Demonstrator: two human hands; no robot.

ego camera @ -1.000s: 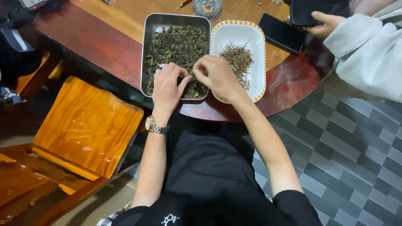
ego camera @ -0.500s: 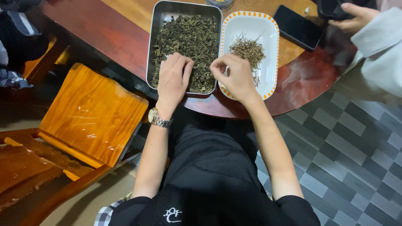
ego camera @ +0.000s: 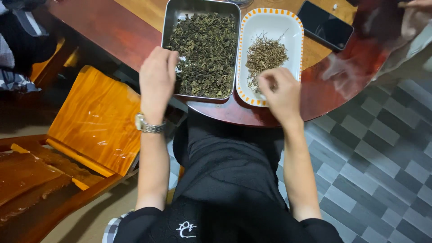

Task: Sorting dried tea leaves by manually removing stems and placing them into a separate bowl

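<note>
A rectangular metal tray point(ego camera: 167, 27) full of dark green dried leaves point(ego camera: 207, 54) sits on the round red-brown table point(ego camera: 112, 31). Beside it on the right stands a white oblong dish with an orange-dotted rim point(ego camera: 270, 20), holding a small heap of pale dried stems point(ego camera: 265, 56). My left hand point(ego camera: 156, 83), a metal watch on its wrist, rests on the tray's near left rim with its fingers curled down; what lies under them is hidden. My right hand point(ego camera: 281, 94) is over the dish's near end, fingertips pinched together at the stems.
A dark phone point(ego camera: 325, 30) lies on the table right of the dish. Another person's sleeve and hand point(ego camera: 416, 18) show at the top right. An orange wooden chair point(ego camera: 94, 121) stands to my left. The floor on the right is grey checkered tile point(ego camera: 373, 157).
My right hand has moved from the leaf tray's near right corner across to the white dish. My left hand has slid to the tray's left rim. The view has shifted closer.
</note>
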